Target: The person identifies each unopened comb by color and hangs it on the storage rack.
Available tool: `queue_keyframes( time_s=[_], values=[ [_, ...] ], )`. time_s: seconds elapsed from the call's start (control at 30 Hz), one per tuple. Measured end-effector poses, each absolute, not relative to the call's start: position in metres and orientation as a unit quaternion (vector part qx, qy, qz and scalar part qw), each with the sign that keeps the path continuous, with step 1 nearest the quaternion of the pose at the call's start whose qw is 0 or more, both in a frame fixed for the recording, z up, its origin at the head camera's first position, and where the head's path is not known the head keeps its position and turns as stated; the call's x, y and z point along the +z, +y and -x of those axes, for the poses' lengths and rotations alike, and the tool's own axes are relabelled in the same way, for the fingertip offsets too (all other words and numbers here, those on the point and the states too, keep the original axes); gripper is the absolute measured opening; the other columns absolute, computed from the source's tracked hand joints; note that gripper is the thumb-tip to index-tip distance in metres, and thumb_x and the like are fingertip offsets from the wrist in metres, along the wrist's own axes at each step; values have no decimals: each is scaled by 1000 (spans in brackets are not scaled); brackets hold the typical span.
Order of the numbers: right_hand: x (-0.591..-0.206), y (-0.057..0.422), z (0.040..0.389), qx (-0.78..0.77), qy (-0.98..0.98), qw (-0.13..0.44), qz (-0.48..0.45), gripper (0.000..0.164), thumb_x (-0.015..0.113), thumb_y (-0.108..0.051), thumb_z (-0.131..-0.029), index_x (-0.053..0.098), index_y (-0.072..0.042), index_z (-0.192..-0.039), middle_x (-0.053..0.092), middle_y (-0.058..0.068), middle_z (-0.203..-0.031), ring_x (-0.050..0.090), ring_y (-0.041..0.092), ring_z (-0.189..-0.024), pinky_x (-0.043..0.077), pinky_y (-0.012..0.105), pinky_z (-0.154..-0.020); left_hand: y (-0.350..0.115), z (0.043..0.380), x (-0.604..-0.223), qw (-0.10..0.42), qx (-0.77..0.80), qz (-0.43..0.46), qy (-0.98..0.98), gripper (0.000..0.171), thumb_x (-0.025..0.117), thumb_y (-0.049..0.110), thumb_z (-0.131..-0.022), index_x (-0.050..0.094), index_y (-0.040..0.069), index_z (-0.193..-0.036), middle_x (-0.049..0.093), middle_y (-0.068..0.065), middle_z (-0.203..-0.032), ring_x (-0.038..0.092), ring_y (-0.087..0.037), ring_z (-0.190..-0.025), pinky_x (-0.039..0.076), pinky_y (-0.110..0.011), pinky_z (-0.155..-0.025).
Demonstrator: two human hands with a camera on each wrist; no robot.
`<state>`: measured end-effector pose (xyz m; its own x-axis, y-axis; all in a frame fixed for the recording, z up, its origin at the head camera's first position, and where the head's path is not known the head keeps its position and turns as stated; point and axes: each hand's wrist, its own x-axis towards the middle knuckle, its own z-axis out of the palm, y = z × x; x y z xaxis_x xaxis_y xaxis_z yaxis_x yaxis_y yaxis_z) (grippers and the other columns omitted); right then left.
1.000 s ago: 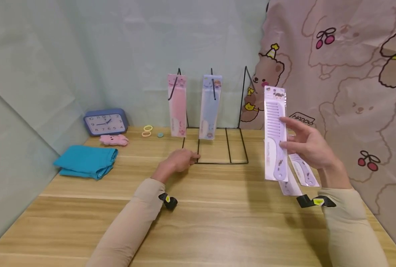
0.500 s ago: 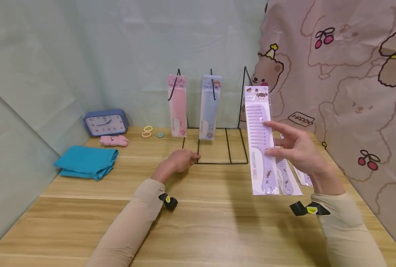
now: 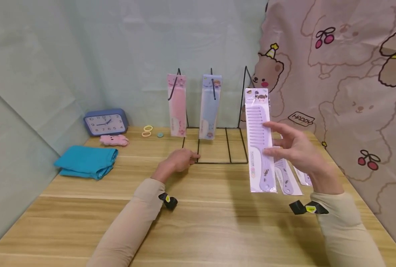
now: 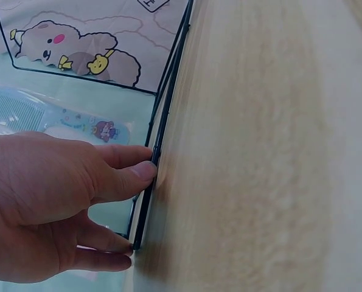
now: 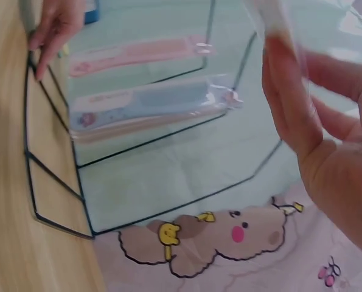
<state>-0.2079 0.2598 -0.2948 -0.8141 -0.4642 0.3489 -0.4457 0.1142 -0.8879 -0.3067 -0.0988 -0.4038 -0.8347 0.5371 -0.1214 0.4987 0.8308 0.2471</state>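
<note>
My right hand (image 3: 293,148) holds a packaged purple comb (image 3: 258,144) upright by its right edge, thumb and fingers pinching the clear wrapper. It hangs over the table in front of the right side of a black wire rack (image 3: 223,162). My left hand (image 4: 53,201) pinches the rack's front bottom bar between thumb and fingers. A pink packaged comb (image 3: 178,111) hangs on the rack's left hook, and a blue packaged comb (image 3: 211,111) on the middle hook. More packaged purple combs (image 3: 287,181) lie on the table, partly hidden behind my right hand.
At the left stand a blue clock (image 3: 106,122), a pink plush clip (image 3: 114,140) and a folded teal cloth (image 3: 86,161). Small hair ties (image 3: 147,131) lie left of the rack. A bear-print curtain (image 3: 345,92) borders the table's right side.
My right hand has carried the purple comb leftward, toward the rack's right side, and in the last half second raised its lower end slightly. My left hand stays on the rack.
</note>
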Motion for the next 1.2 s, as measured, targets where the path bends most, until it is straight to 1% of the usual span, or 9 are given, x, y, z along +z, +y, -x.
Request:
queue_keyframes(
  time_s=[0.07,0.17,0.33,0.43,0.5,0.7,0.87,1.07,1.2],
  values=[
    [-298,253,212,-585,764,-5,273,74,67,10,-90,35,-7,-154,45,18,-138,67,20,-108,61,41,-73,-99,307,-403,91,106,-273,952,41,56,11,-103,56,17,-143,53,-5,-146,50,-31,-132,41,-47,-109],
    [-305,240,226,-578,783,-36,228,74,67,5,-92,35,-13,-156,44,18,-134,67,18,-104,61,38,-75,-98,308,-403,88,112,-274,951,41,57,11,-102,57,17,-143,54,-5,-145,50,-31,-132,42,-48,-108],
    [-316,226,264,-581,792,-94,165,70,68,5,-91,42,-14,-153,53,21,-120,66,15,-93,60,28,-73,-98,309,-405,85,115,-281,949,41,58,10,-101,58,17,-142,55,-5,-144,50,-32,-132,42,-48,-108],
    [-320,225,287,-581,795,-113,133,60,66,1,-94,48,-14,-149,54,21,-123,63,16,-95,59,26,-72,-98,308,-407,85,115,-279,950,41,58,10,-101,58,17,-142,55,-5,-144,51,-33,-131,42,-48,-108],
    [-321,225,298,-578,799,-118,117,54,65,-3,-96,51,-14,-147,52,21,-128,61,19,-101,59,27,-74,-99,307,-407,84,115,-277,950,41,58,10,-101,58,17,-142,55,-5,-144,51,-33,-131,42,-48,-108],
    [-322,227,320,-584,800,-100,99,56,64,-6,-97,48,-19,-150,48,18,-137,58,26,-110,58,37,-88,-99,305,-404,76,108,-280,951,41,58,12,-102,58,17,-142,55,-6,-144,52,-33,-130,43,-49,-107],
    [-328,226,330,-606,784,-75,107,59,62,-3,-98,44,-18,-152,48,18,-142,58,25,-110,55,39,-93,-100,305,-403,78,109,-277,952,41,57,12,-102,58,17,-142,55,-6,-144,51,-34,-131,42,-49,-107],
    [-335,225,336,-616,778,-64,104,52,61,-4,-99,46,-11,-149,46,20,-144,56,26,-114,50,45,-101,-101,304,-405,85,117,-266,953,41,57,12,-102,57,18,-143,55,-5,-144,50,-33,-132,41,-49,-109],
    [-332,224,334,-612,783,-62,94,47,59,-4,-99,47,0,-145,47,25,-138,54,25,-116,46,42,-105,-101,305,-406,84,121,-266,953,41,57,12,-102,57,19,-143,55,-5,-145,49,-32,-133,40,-49,-110]
  ],
)
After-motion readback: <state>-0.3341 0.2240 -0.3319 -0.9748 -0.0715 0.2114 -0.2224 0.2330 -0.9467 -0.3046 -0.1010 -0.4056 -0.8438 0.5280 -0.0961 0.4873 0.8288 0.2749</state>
